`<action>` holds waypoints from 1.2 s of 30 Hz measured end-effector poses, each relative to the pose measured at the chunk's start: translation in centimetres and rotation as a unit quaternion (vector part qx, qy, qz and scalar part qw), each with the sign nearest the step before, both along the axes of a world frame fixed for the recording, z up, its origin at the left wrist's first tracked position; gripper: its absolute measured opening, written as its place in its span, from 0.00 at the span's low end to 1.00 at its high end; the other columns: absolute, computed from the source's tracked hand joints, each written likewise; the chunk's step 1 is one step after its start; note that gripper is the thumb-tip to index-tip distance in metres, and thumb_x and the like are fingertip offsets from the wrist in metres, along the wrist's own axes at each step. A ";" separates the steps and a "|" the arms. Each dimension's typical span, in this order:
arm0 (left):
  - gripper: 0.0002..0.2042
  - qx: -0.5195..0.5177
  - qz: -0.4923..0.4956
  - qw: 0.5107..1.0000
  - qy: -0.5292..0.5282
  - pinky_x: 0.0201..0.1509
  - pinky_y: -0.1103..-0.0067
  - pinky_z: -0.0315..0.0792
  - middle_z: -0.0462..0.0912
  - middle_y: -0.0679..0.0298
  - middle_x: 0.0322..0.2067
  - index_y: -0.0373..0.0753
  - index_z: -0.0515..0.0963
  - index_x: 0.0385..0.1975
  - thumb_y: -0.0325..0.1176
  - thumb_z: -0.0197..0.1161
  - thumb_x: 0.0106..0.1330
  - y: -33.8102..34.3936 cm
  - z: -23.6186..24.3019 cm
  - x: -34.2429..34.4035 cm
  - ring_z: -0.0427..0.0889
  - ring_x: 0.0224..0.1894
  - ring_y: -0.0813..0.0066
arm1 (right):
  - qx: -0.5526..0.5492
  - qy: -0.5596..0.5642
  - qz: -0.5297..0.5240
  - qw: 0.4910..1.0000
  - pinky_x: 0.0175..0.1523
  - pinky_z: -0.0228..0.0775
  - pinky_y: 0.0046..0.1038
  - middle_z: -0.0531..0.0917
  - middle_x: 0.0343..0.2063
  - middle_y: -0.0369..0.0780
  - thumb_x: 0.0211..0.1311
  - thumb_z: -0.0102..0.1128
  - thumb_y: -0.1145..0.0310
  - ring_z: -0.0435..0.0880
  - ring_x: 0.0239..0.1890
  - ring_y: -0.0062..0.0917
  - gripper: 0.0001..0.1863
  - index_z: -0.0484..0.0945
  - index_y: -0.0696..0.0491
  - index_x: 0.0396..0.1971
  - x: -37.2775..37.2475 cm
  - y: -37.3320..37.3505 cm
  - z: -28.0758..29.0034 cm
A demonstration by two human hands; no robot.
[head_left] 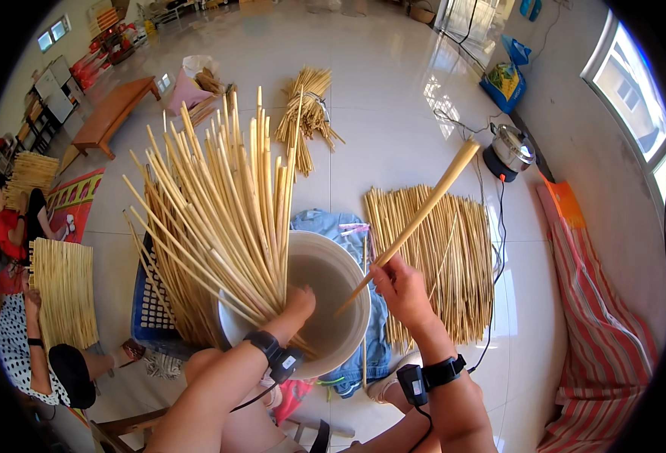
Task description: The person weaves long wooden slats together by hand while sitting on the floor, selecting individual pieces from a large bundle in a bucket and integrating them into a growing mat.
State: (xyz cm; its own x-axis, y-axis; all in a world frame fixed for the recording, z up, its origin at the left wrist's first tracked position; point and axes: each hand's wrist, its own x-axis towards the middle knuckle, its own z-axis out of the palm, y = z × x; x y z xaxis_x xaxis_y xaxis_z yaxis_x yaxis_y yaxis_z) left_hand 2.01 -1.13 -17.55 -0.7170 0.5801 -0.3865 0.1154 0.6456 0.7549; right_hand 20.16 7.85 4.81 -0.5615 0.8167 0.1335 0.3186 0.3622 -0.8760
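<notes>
Between my knees stands a white bucket (364, 281) with cloudy water (322, 317) inside. A large fan of long yellow-tan stalks (231, 208) leans in it, tops spread to the upper left. My left hand (300, 303) is down inside the bucket, next to the lower ends of these stalks; its fingers are hidden. To the right of the rim, my right hand (401, 289) is closed around a single thick stalk (433, 200). That stalk slants, its wide end up to the right and its thin end over the water.
A blue crate (146, 302) with more stalks adjoins the bucket's left. Right lies a mat of stalks (454, 264), with an electric pot (513, 147) and cable beyond. A tied bundle (306, 113) lies ahead. Other people with stalk mats (65, 291) sit left.
</notes>
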 end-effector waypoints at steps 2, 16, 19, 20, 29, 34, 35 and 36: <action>0.20 -0.046 -0.067 0.985 -0.154 0.56 0.74 0.66 0.76 0.54 0.49 0.33 0.71 0.52 0.42 0.45 0.70 -0.6 0.5 -0.4 0.74 0.52 0.64 | -0.014 -0.033 0.018 0.999 0.29 0.71 0.31 0.80 0.21 0.46 0.61 0.58 0.69 0.80 0.23 0.37 0.08 0.73 0.58 0.34 0.1 -0.3 0.2; 0.15 0.285 -0.379 0.880 -0.034 0.38 0.65 0.66 0.74 0.52 0.27 0.36 0.70 0.34 0.40 0.41 0.73 -1.3 12.7 4.4 0.74 0.32 0.51 | -0.083 0.033 0.015 0.996 0.29 0.68 0.21 0.78 0.23 0.36 0.66 0.52 0.69 0.74 0.23 0.17 0.08 0.74 0.60 0.37 -0.2 0.1 -0.1; 0.13 0.242 -0.395 0.885 -0.054 0.34 0.70 0.65 0.70 0.57 0.23 0.36 0.66 0.31 0.39 0.41 0.73 -1.7 15.2 4.4 0.71 0.27 0.59 | -0.048 0.071 -0.055 0.995 0.29 0.68 0.22 0.76 0.21 0.36 0.68 0.49 0.66 0.73 0.23 0.17 0.09 0.73 0.58 0.35 0.0 0.3 0.8; 0.13 0.236 -0.400 0.885 -0.046 0.32 0.73 0.65 0.68 0.60 0.21 0.37 0.65 0.31 0.38 0.42 0.73 -1.7 15.6 4.3 0.71 0.24 0.65 | -0.059 0.088 -0.098 0.990 0.28 0.66 0.21 0.75 0.21 0.35 0.69 0.48 0.66 0.71 0.22 0.16 0.10 0.72 0.57 0.34 0.4 0.8 1.0; 0.11 0.200 -0.463 0.859 -0.082 0.31 0.65 0.67 0.73 0.49 0.24 0.35 0.67 0.33 0.37 0.47 0.71 -2.5 17.3 3.4 0.75 0.28 0.48 | -0.070 0.241 -0.246 0.936 0.19 0.46 0.14 0.60 0.16 0.27 0.73 0.39 0.60 0.55 0.15 0.09 0.13 0.67 0.50 0.29 4.4 4.5 1.8; 0.10 0.184 -0.475 0.854 -0.108 0.32 0.70 0.68 0.74 0.54 0.23 0.35 0.70 0.38 0.36 0.49 0.70 -2.6 17.0 3.1 0.75 0.26 0.60 | -0.112 0.256 -0.160 0.947 0.18 0.48 0.14 0.63 0.16 0.29 0.74 0.37 0.60 0.58 0.14 0.10 0.15 0.68 0.52 0.30 4.2 3.8 2.7; 0.10 0.170 -0.470 0.856 -0.130 0.32 0.70 0.68 0.74 0.57 0.23 0.35 0.70 0.39 0.36 0.49 0.70 -2.4 17.1 3.1 0.75 0.26 0.64 | -0.116 0.263 -0.152 0.946 0.18 0.48 0.14 0.64 0.16 0.29 0.74 0.36 0.60 0.58 0.14 0.10 0.15 0.68 0.52 0.31 4.1 3.7 2.8; 0.10 0.196 -0.471 0.844 -0.164 0.32 0.71 0.68 0.74 0.60 0.24 0.36 0.71 0.41 0.35 0.49 0.70 -2.3 17.2 3.1 0.75 0.26 0.67 | -0.120 0.271 -0.143 0.944 0.18 0.49 0.14 0.64 0.16 0.30 0.74 0.36 0.60 0.59 0.14 0.10 0.15 0.68 0.53 0.31 3.9 3.7 3.0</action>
State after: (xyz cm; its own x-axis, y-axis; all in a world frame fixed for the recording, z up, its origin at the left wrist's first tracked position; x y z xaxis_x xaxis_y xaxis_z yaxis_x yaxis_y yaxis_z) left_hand 5.09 -3.41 -0.38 0.2424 0.9628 -0.1198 0.1817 0.0763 0.9804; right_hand 24.10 11.58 7.82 -0.2156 0.9677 0.1303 -0.1449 0.1002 -0.9844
